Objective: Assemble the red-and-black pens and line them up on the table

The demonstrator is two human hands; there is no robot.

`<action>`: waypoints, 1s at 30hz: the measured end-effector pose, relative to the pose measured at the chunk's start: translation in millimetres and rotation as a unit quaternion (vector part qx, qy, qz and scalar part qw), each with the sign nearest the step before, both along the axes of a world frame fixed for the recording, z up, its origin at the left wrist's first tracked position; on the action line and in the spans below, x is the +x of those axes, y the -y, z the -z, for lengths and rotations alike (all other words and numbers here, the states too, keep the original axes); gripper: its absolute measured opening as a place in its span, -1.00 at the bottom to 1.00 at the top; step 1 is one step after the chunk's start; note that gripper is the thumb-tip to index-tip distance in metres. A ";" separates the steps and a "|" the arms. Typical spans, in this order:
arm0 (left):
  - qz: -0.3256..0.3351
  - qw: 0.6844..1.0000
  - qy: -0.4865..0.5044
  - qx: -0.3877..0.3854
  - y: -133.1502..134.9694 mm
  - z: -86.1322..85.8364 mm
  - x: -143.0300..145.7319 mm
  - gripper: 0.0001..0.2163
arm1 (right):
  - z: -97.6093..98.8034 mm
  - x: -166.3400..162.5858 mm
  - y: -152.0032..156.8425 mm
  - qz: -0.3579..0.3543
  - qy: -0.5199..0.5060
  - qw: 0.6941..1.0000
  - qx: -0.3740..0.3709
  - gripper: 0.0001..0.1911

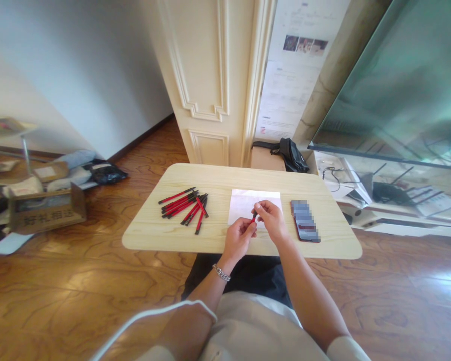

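My left hand [239, 240] and my right hand [271, 220] meet over a white sheet of paper [240, 201]. Between their fingertips is a red pen [253, 217] with a black end. The left fingers are closed around its lower, red part, while the right thumb and fingers pinch the black upper end. Much of the pen is hidden by the fingers. To the left of the paper lies a loose pile of similar red and black pens [182, 204], several of them crossing. A phone [304, 220] lies right of the paper, its screen blurred out.
A pale wooden table [150, 235] with rounded corners carries everything. Behind it stand a cream panelled door [203, 60] and a black bag [291, 154] on a box. An open cardboard box [47, 208] is on the floor at left. A white cable [154, 312] crosses my left arm.
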State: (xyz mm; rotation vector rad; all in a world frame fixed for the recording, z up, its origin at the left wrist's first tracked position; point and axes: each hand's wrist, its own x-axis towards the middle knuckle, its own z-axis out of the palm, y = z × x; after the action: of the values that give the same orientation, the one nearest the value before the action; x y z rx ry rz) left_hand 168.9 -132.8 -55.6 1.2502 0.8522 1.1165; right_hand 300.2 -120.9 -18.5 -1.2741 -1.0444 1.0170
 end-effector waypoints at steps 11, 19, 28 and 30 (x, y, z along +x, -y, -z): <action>0.005 1.000 -0.004 0.000 0.7 -1.1 -0.6 -0.72 | 1.1 -1.4 2.4 -0.007 -0.008 1.000 -0.004 -0.63; -0.001 1.000 -0.005 0.001 0.0 1.2 0.6 -0.72 | 1.5 -1.1 4.2 0.017 0.013 1.000 -0.006 -0.63; -0.002 1.000 -0.006 -0.003 0.0 1.0 0.6 -0.71 | 6.6 -2.9 3.0 0.028 -0.005 1.000 0.005 -0.65; -0.002 1.000 -0.003 -0.004 -0.6 1.2 0.5 -0.71 | 6.8 -2.4 3.5 0.010 -0.022 1.000 0.002 -0.65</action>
State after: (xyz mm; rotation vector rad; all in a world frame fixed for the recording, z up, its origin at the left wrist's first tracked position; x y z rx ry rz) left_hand 169.4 -132.3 -56.8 1.2462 0.8627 1.1121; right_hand 297.9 -124.5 -25.2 -1.2509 -0.9986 1.0219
